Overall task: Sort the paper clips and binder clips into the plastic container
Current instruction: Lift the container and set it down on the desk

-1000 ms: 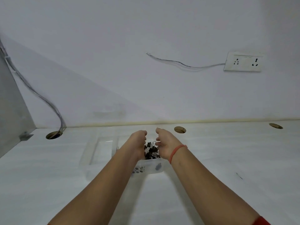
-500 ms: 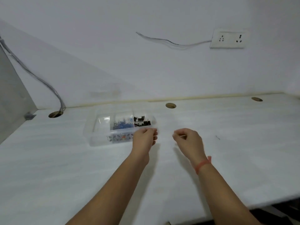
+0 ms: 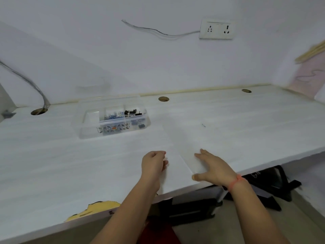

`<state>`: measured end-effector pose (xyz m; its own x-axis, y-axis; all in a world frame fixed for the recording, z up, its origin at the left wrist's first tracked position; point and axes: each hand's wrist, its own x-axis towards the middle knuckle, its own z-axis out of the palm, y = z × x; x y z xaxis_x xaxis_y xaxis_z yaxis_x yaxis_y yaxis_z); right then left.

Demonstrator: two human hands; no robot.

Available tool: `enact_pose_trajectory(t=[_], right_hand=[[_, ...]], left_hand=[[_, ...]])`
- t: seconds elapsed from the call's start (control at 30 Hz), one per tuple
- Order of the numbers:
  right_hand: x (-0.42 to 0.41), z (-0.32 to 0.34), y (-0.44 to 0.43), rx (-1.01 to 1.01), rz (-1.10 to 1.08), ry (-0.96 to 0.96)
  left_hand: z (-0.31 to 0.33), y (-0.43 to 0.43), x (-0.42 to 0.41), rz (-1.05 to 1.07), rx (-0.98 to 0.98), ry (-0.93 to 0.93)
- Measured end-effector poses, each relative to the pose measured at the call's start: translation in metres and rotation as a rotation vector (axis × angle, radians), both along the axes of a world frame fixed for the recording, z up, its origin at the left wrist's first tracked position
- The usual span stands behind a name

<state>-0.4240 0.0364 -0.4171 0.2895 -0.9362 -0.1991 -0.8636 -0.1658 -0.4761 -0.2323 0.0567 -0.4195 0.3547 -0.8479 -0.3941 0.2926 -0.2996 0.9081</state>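
A clear plastic container (image 3: 91,125) with compartments stands on the white desk at the back left. Its middle compartment holds blue paper clips (image 3: 112,115) and its right compartment holds black binder clips (image 3: 132,112). My left hand (image 3: 153,163) rests near the desk's front edge, fingers curled loosely, with nothing visible in it. My right hand (image 3: 213,167) lies flat on the desk beside it, fingers spread and empty. Both hands are well away from the container. A tiny dark piece (image 3: 203,125) lies alone on the desk to the right.
The white desk (image 3: 228,120) has round cable holes (image 3: 163,99) along the back, one with a grey cable (image 3: 33,85). A wall socket (image 3: 217,29) sits above. Black items (image 3: 263,184) lie under the desk's front edge.
Both hands have pulled back from the container toward the desk's front edge. The right hand has opened flat. The view has tilted down and back.
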Motion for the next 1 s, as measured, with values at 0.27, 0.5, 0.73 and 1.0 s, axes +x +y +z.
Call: enact_pose_trajectory(t=[0.27,0.5,0.73,1.0], right_hand=[[0.012,-0.001,0.027,-0.381,0.145,0.371],[0.036,0.028,0.029,-1.079,-0.207,-0.186],[0.044,0.118,0.035,-0.957,-0.328,-0.899],[0.053,0.081,-0.028,0.143,-0.376,-1.388]], left_hand=[[0.000,0.018,0.002,0.064,-0.034,-0.049],[0.011,0.021,0.006,0.082,-0.091,-0.103],[0.022,0.021,0.041,0.052,-0.149,-0.277],[0.009,0.048,0.120,0.179,-0.133,-0.349]])
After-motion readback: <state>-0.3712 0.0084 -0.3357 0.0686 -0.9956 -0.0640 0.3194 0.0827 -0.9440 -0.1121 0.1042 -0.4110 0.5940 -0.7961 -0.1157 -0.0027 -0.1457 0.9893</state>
